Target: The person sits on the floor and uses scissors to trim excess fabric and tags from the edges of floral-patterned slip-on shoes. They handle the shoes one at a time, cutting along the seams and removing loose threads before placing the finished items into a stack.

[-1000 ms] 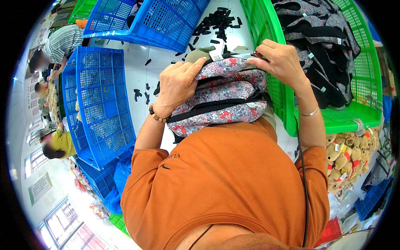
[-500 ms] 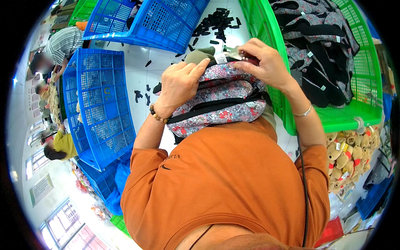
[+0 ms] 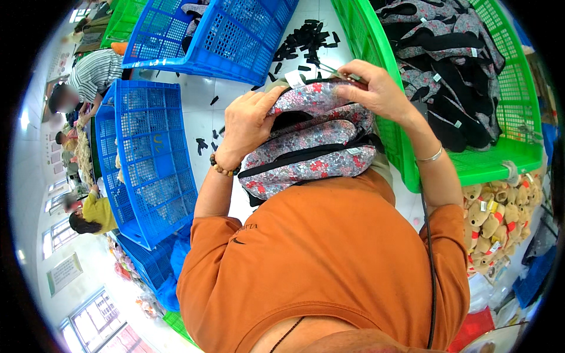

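Note:
Several padded fabric pieces with grey-and-red floral print and black edging lie stacked on my lap; the nearest floral piece (image 3: pixel 315 163) carries a small white label. My left hand (image 3: pixel 250 120) is closed on the left end of the uppermost floral piece (image 3: pixel 312 97), its fingers over the edge. A white tag (image 3: pixel 294 79) sticks up from that piece's far edge. My right hand (image 3: pixel 376 91) is closed around small metal snips (image 3: pixel 336 73), their thin blades pointing away at the far edge. Its thumb rests by the fabric.
To the right stands a green crate (image 3: pixel 406 156) heaped with floral-and-black pieces (image 3: pixel 447 76). Blue crates (image 3: pixel 156 159) stand left and ahead (image 3: pixel 235 41). Black scraps (image 3: pixel 306 41) litter the white floor. Plush toys (image 3: pixel 500 217) are piled at right. People work at far left.
The uppermost floral piece has been turned up, showing more print and a dark gap under it. My left hand has moved slightly down; the snips' blades now show beyond the right hand.

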Demonstrator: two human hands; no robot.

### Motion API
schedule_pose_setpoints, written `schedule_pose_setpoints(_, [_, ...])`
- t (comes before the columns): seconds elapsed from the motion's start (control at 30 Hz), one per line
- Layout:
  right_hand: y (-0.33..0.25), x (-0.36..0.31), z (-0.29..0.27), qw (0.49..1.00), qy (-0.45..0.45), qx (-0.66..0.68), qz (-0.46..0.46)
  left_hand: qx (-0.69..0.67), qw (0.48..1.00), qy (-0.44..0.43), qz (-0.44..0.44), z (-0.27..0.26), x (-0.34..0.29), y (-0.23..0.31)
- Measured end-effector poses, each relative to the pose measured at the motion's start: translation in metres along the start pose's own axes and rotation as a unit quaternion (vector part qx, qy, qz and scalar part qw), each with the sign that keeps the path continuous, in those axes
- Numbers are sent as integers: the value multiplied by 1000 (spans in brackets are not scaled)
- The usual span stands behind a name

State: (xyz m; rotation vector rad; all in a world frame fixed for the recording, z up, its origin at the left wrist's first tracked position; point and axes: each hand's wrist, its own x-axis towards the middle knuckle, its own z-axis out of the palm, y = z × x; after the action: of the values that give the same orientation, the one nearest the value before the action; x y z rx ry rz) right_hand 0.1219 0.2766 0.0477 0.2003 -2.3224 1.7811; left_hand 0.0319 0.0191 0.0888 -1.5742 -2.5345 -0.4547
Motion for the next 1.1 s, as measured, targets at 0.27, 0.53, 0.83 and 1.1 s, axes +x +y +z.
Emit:
schedule_pose_setpoints(0.27, [3, 0, 11, 995, -42, 72, 53, 92, 993, -2, 73, -7, 11, 2])
schedule_pose_setpoints(0.53, [26, 6, -9, 979, 191, -16, 69, 38, 999, -4, 23, -5, 14, -3])
schedule_pose_setpoints(0.83, [25, 4, 6, 990, 100, 86, 54, -447, 826, -115, -323, 23, -9, -91])
schedule_pose_setpoints(1.1, [9, 0, 6, 992, 71, -40, 101, -744, 542, -191, -341, 25, 0, -80])
